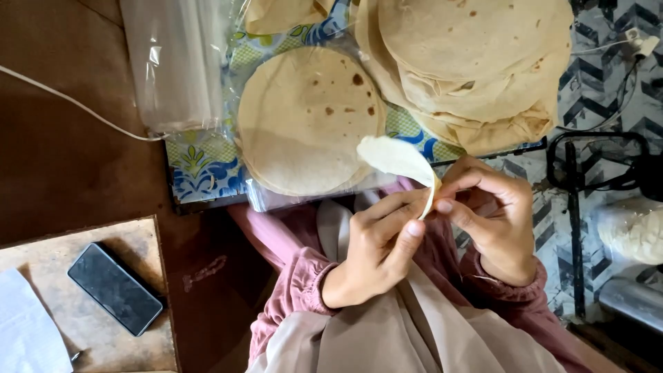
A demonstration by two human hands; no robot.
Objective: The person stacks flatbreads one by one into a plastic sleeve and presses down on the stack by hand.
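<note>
- Flatbread (pixel 395 156), one thin pale round, is pinched at its lower edge between my two hands, just above my lap; it curls up and away toward 11 o'clock.
- My left hand (pixel 376 252) grips that edge with thumb and forefinger closed on it, the other fingers curled loosely underneath.
- My right hand (pixel 492 221), at 3 o'clock from the left, meets it on the same edge; its fingertips (pixel 444 205) are pressed tight together on the bread, touching my left fingertips.
- I judge I am partway through lifting or separating a single piece; the next move would need a light pull so the thin sheet does not tear.
- Beyond, at 12 o'clock, a small stack of flatbreads (pixel 307 121) lies on a patterned tray (pixel 200 166) under clear plastic.
- Farther, at 1 o'clock, a bigger pile of flatbreads (pixel 469 62) overlaps the tray's edge.
- At 8 o'clock, well apart, a dark phone (pixel 114 289) rests on a wooden board (pixel 138 242).
</note>
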